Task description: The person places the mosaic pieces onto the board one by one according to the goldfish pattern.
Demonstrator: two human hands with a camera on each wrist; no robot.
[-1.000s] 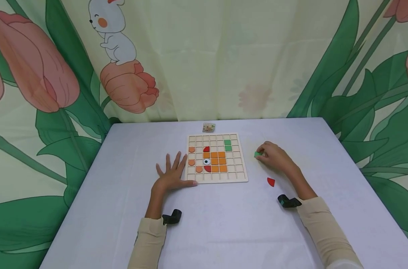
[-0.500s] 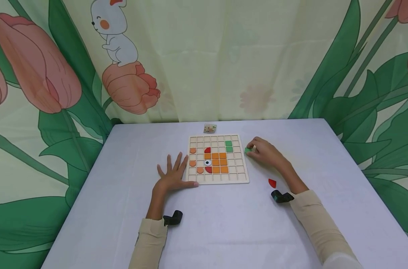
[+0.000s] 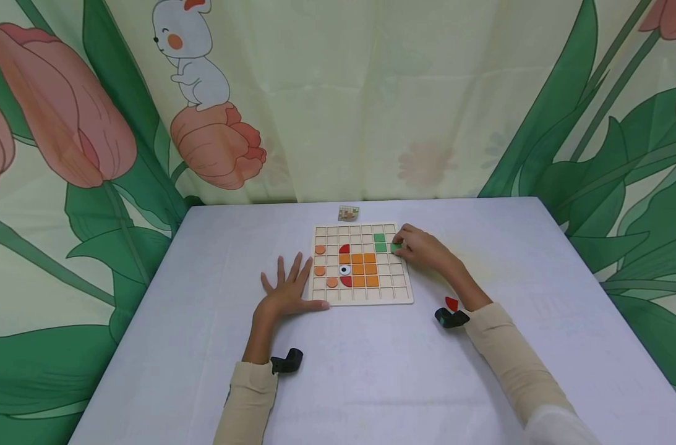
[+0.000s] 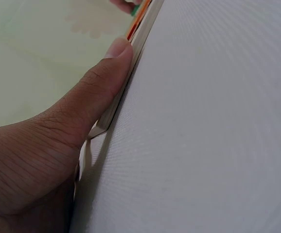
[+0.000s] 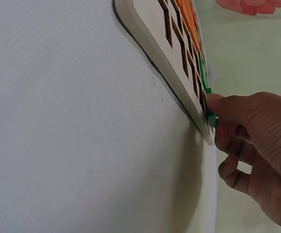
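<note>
A wooden grid board lies on the table, with orange squares, two red quarter pieces, a round eye piece, several orange discs and two green squares in its cells. My right hand pinches a green square piece over the board's right columns; in the right wrist view thumb and fingertips hold this green piece at the board's surface. With fingers spread, my left hand lies at the board's left side. Its thumb rests on the board's near edge.
A loose red quarter piece lies on the white tablecloth near my right wrist. A small patterned card or block sits behind the board. Beyond the table's far edge hangs a printed curtain.
My right hand has carried the green square leftward from the tablecloth to over the board's right side. My left hand has stayed in place.
</note>
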